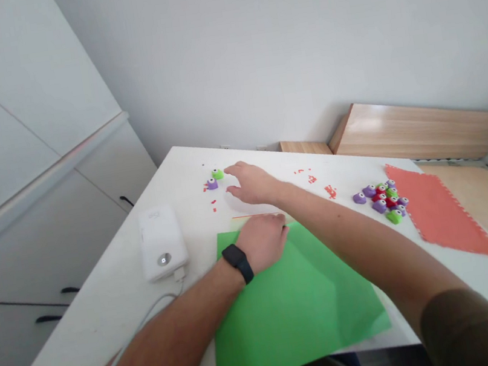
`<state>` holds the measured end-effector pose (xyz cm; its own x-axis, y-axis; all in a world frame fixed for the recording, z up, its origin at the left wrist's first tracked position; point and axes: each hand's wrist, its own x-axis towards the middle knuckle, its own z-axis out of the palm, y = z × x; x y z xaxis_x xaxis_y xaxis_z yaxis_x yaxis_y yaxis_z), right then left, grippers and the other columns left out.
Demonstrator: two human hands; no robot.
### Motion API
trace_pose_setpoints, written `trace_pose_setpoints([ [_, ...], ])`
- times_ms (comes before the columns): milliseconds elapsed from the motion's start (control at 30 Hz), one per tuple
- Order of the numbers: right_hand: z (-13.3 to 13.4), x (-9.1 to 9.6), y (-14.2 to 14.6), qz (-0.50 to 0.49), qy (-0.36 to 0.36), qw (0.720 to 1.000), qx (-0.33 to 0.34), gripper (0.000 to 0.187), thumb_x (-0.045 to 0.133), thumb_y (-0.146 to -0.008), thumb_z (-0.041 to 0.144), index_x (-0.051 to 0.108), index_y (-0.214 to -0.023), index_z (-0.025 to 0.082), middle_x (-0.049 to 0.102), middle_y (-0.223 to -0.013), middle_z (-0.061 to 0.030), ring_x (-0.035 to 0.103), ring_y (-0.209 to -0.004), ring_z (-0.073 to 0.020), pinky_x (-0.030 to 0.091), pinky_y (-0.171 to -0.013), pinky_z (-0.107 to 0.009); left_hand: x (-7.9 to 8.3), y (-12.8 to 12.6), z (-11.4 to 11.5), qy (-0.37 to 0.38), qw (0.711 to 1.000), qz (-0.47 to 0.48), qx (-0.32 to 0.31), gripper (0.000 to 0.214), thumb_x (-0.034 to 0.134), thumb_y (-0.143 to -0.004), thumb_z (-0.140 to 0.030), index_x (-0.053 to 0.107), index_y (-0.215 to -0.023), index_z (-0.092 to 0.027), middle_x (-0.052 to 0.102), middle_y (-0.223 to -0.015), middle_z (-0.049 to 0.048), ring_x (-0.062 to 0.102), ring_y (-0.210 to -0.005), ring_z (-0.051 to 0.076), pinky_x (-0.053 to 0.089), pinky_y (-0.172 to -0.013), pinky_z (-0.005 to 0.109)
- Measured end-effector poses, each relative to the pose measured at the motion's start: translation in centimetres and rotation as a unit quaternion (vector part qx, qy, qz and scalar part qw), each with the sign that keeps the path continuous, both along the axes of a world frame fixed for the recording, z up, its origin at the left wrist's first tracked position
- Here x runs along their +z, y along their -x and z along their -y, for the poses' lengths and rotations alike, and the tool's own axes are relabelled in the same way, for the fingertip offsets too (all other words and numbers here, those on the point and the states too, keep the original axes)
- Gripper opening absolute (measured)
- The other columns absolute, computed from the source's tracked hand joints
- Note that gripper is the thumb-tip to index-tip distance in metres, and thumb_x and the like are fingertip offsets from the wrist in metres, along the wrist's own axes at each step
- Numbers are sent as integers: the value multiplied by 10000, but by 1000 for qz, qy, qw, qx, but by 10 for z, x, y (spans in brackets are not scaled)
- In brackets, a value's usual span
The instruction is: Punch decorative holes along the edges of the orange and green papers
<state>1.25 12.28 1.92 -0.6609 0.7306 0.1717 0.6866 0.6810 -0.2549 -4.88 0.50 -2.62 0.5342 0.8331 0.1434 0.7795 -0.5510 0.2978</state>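
My left hand (264, 242), with a dark watch on its wrist, rests closed at the top edge of a green paper sheet (298, 303). Its fingers are curled under, so what they hold, if anything, is hidden. Past it, my right hand (251, 183) reaches across to the left, thumb and fingers apart and nothing between them. Just beyond its fingertips sits a green craft punch (218, 174), beside a purple craft punch (212, 184). Behind my left hand, a thin orange-red paper edge (253, 214) shows.
Several purple, red and green punches (379, 206) cluster at the right, beside an orange-red sheet (444, 208) with notched edges. Small red paper bits (330, 191) lie scattered. A white power bank (162, 241) with a cable (152, 307) stands at the left of the white table (119, 299).
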Motion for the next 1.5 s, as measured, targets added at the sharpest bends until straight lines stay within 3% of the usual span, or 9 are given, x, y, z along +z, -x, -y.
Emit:
trace_pose_setpoints([
  [167, -19, -16, 47, 71, -18, 997, 27, 387, 582, -964, 293, 619, -1326, 161, 641, -1340, -167, 658, -1116, -288, 535, -971, -413, -1, 0, 0, -1, 1000, -7, -12, 313, 430, -1018, -255, 719, -1014, -134, 774, -1001, 170, 738, -909, 309, 558, -827, 438],
  [367, -21, -22, 57, 86, -27, 996, 22, 231, 573, -954, 215, 667, -1158, 162, 665, -1209, -174, 651, -1056, -289, 533, -906, -415, -3, -1, 0, -3, 1000, -9, -21, 291, 476, -990, -225, 735, -1080, -127, 772, -1093, 188, 727, -1007, 334, 549, -899, 465],
  [533, -15, -11, 34, 39, -28, 999, 11, 247, 595, -974, 261, 610, -1204, 172, 663, -1205, -155, 631, -1088, -269, 498, -934, -393, 1, -1, 1, 0, 1000, -5, -11, 282, 450, -1015, -254, 708, -991, -143, 770, -984, 157, 733, -900, 300, 554, -839, 428],
  [700, -5, 13, -35, -150, 35, 987, -53, 214, 603, -965, 324, 551, -1128, 195, 712, -1022, -82, 651, -895, -213, 488, -813, -356, 6, 1, 2, 5, 1000, 1, -3, 257, 451, -1031, -300, 660, -953, -173, 755, -974, 121, 717, -896, 280, 537, -804, 395],
  [833, 10, 19, -111, -279, 83, 947, -133, 262, 668, -895, 353, 532, -1070, 215, 676, -908, -22, 621, -763, -168, 469, -684, -305, 5, 1, 2, 13, 1000, 6, -3, 253, 444, -1036, -290, 650, -937, -183, 749, -941, 107, 709, -870, 266, 518, -786, 384],
  [933, 33, 15, -163, -342, 163, 905, -194, 407, 690, -882, 410, 537, -1213, 231, 624, -838, 19, 554, -660, -138, 415, -581, -270, 4, 1, 1, 18, 1000, 13, -7, 267, 431, -1045, -294, 650, -935, -189, 745, -940, 103, 706, -885, 259, 509, -804, 382],
  [1067, 70, 1, -212, -374, 233, 861, -252, 298, 628, -929, 524, 602, -1033, 247, 494, -643, 60, 422, -557, -116, 314, -515, -250, 5, 3, 1, 23, 1000, 19, -1, 245, 442, -1044, -294, 644, -947, -197, 734, -910, 83, 689, -847, 247, 487, -754, 368],
  [1333, 91, -34, -249, -530, 349, 727, -262, 273, 543, -949, 526, 561, -933, 254, 465, -671, 43, 370, -516, -120, 190, -468, -248, 11, 6, -2, 24, 999, 22, 17, 239, 416, -1055, -282, 629, -990, -198, 720, -934, 65, 674, -886, 239, 470, -799, 372],
  [1500, 94, -34, -256, -554, 407, 688, -233, 266, 673, -897, 435, 645, -1063, 230, 531, -725, 22, 473, -584, -125, 239, -482, -244, 14, 8, -6, 41, 998, 35, 34, 250, 413, -1057, -309, 632, -1002, -202, 714, -934, 55, 659, -878, 236, 462, -795, 367],
])
